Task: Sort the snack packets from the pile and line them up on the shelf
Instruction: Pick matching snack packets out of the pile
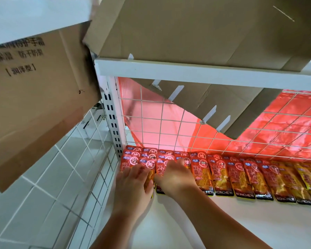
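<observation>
**Q:** Item identification?

**A:** Snack packets (221, 175): flat, glossy sachets. The upper part is red-orange with a round white emblem and a small blue label. The middle is a clear window showing golden-yellow strips. The bottom is a black band printed "KONCHEW" with a yellow edge.

**Q:** Location?

**A:** On the white shelf (223, 221), laid face up in one row along the back, from the left corner post to the right edge of view. The top ends lie against the wire mesh panel (169, 123). Neighbouring packets touch or overlap at their long edges. At the left end, further packets are tiered behind the front row. Those at the far right look yellower.

**Q:** Hand status?

**A:** Both hands rest on the left end of the row, just beside each other.
- Left hand (133, 182): palm down, fingers fairly straight and slightly spread, pressing on the leftmost packets.
- Right hand (176, 177): palm down, fingers extended forward, tips pressing on the next packets.
- Neither hand shows a pinch.

**Q:** Surroundings?

**A:** Red plastic sheet (285, 123) behind the mesh. Cardboard boxes (34, 87) above and to the left.
</observation>
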`<state>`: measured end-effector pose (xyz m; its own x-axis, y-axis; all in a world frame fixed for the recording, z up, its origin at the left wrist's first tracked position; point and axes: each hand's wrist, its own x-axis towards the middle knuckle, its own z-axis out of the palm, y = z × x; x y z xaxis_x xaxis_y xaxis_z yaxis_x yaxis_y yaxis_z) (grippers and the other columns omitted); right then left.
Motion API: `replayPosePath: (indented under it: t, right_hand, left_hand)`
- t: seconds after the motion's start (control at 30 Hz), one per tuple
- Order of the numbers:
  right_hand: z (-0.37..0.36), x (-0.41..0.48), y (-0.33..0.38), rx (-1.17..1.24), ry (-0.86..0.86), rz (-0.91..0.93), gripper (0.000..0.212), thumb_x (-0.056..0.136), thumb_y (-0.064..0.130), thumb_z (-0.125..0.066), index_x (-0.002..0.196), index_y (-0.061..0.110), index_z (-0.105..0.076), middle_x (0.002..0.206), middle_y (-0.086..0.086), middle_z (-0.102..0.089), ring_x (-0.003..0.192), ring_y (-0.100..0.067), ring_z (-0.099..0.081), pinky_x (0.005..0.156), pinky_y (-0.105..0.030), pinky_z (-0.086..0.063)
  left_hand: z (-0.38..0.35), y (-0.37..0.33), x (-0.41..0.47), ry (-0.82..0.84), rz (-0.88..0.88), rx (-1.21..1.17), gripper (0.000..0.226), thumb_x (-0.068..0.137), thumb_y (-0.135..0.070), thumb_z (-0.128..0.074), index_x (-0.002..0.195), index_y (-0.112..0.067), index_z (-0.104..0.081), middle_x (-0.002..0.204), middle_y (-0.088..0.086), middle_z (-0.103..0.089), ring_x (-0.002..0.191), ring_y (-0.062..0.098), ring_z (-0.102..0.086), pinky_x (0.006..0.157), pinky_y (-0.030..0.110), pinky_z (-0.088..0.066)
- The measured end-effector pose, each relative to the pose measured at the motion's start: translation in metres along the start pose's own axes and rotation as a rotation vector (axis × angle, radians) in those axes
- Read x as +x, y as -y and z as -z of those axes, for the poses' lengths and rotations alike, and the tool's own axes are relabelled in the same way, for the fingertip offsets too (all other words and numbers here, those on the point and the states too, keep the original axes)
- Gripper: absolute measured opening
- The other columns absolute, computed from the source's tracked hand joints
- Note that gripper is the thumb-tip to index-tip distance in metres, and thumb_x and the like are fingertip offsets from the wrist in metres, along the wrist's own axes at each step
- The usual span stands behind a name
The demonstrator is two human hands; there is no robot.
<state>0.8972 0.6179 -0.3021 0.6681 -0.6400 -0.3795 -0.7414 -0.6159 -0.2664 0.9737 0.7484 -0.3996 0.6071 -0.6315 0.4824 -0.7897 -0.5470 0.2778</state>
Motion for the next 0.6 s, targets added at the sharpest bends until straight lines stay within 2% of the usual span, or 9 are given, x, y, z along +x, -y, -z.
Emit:
replayPosePath:
  t: [0.17, 0.3, 0.4, 0.5, 0.6]
  right_hand:
    - [0.003, 0.0, 0.0, -0.035, 0.013, 0.028, 0.067, 0.088, 0.061, -0.058, 0.133, 0.012, -0.047, 0.134, -0.014, -0.038, 0.116, -0.037, -0.057, 0.089, -0.042, -0.051]
    - [0.001, -0.003, -0.01, -0.113, -0.057, 0.223, 0.064, 0.086, 0.049, -0.067, 0.137, 0.021, -0.04, 0.137, -0.008, -0.033, 0.127, -0.033, -0.045, 0.096, -0.043, -0.047]
    - [-0.008, -0.005, -0.018, -0.14, -0.001, 0.274, 0.075, 0.081, 0.039, -0.075, 0.143, 0.028, -0.034, 0.145, -0.004, -0.026, 0.132, -0.03, -0.037, 0.099, -0.045, -0.048]
    - [-0.017, -0.006, -0.021, -0.143, 0.011, 0.265, 0.082, 0.078, 0.029, -0.078, 0.145, 0.032, -0.03, 0.147, -0.004, -0.022, 0.129, -0.032, -0.039, 0.096, -0.047, -0.05]
    - [-0.022, -0.005, -0.021, -0.096, -0.024, 0.267, 0.075, 0.08, 0.025, -0.075, 0.142, 0.027, -0.034, 0.144, -0.006, -0.024, 0.126, -0.032, -0.043, 0.094, -0.042, -0.048]
  left_hand:
    - [0.0, 0.001, 0.001, -0.009, -0.007, 0.007, 0.031, 0.086, -0.039, -0.055, 0.107, -0.025, -0.072, 0.111, -0.002, -0.066, 0.097, 0.027, -0.062, 0.089, 0.044, -0.048]
    - [-0.003, 0.003, 0.0, -0.002, -0.001, -0.001, 0.03, 0.084, -0.039, -0.056, 0.107, -0.026, -0.071, 0.111, -0.004, -0.065, 0.096, 0.027, -0.061, 0.086, 0.043, -0.048]
    - [-0.004, 0.003, 0.001, 0.002, 0.009, -0.001, 0.03, 0.084, -0.038, -0.056, 0.106, -0.026, -0.073, 0.11, -0.004, -0.066, 0.094, 0.027, -0.062, 0.084, 0.044, -0.05]
    - [-0.004, 0.003, 0.001, 0.018, 0.026, 0.005, 0.033, 0.085, -0.039, -0.055, 0.108, -0.026, -0.074, 0.111, -0.003, -0.066, 0.096, 0.026, -0.062, 0.086, 0.044, -0.05]
    - [-0.004, 0.002, 0.0, 0.028, 0.026, 0.011, 0.032, 0.086, -0.04, -0.054, 0.108, -0.027, -0.074, 0.112, -0.003, -0.066, 0.098, 0.025, -0.062, 0.088, 0.043, -0.049]
